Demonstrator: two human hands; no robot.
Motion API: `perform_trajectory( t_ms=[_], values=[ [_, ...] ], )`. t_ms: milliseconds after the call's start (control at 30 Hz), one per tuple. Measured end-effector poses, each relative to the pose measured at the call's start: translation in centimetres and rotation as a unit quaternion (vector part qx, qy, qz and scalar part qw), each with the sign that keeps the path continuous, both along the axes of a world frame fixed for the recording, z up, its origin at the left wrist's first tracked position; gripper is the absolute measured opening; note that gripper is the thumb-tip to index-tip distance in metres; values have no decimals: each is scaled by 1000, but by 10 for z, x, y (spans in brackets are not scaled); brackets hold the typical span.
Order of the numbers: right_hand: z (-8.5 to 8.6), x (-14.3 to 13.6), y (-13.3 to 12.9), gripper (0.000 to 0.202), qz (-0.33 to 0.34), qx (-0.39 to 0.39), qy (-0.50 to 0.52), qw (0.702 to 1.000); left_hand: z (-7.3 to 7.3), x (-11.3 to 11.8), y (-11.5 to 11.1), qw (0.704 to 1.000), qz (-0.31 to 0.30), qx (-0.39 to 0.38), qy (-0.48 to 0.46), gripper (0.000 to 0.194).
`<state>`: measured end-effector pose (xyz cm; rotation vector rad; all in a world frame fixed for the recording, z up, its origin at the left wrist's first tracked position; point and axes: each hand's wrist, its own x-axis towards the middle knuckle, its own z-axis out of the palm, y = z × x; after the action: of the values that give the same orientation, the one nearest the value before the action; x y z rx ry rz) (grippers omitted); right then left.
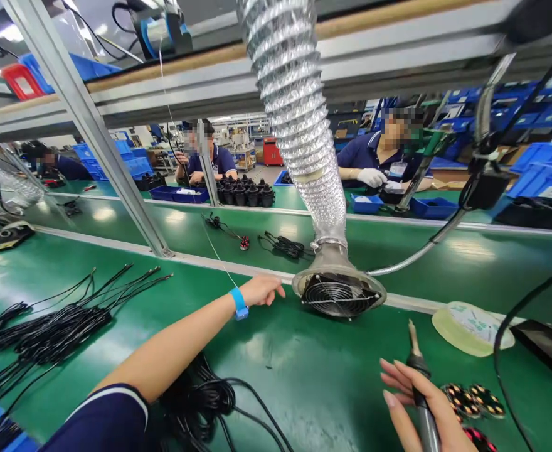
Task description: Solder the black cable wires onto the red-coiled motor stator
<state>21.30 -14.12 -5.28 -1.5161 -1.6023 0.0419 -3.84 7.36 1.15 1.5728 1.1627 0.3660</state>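
Observation:
My left hand [261, 290] reaches over the green bench just left of the fume-extractor fan [340, 296], fingers curled; what they hold, if anything, is hidden. Around that wrist is a blue band [239, 304]. A thin solder wire [217, 254] runs down to the wrist and disappears behind it. At the lower right, my right hand [421, 402] holds a soldering iron [417, 364], its tip pointing up and away from me. Beside this hand lie several small round circuit boards [473, 400]. Black cable bundles lie under my left forearm [201, 398] and at the left [54, 329].
A silver flexible duct [299, 107] hangs down to the fan. Metal posts [88, 125] carry a shelf with a wire spool [160, 34]. A yellowish round pad [468, 328] lies at right. Co-workers sit across the bench, near blue trays [366, 203] and black parts [245, 191].

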Motion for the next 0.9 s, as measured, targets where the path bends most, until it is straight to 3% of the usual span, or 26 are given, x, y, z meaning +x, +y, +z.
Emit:
perform_trajectory(
  t_ms=[167,233,367,500,700,900],
  values=[
    [21,-19,-7,31,-26,-7,58,998,17,-40,-23,999,2,-33,2,43],
    [24,-23,-9,33,-28,-21,91,995,26,-62,-35,998,-31,-37,28,37],
    [26,-31,-15,35,-12,-36,126,991,41,-108,-66,971,-153,7,186,19],
    [30,-41,-22,32,25,-26,115,993,46,-138,-102,930,-183,35,317,43],
    [34,-47,-26,31,38,-12,103,994,32,-142,-140,857,-235,114,444,70],
    [36,-43,-24,31,25,17,100,995,34,-130,-145,799,-272,172,507,54]
  ],
)
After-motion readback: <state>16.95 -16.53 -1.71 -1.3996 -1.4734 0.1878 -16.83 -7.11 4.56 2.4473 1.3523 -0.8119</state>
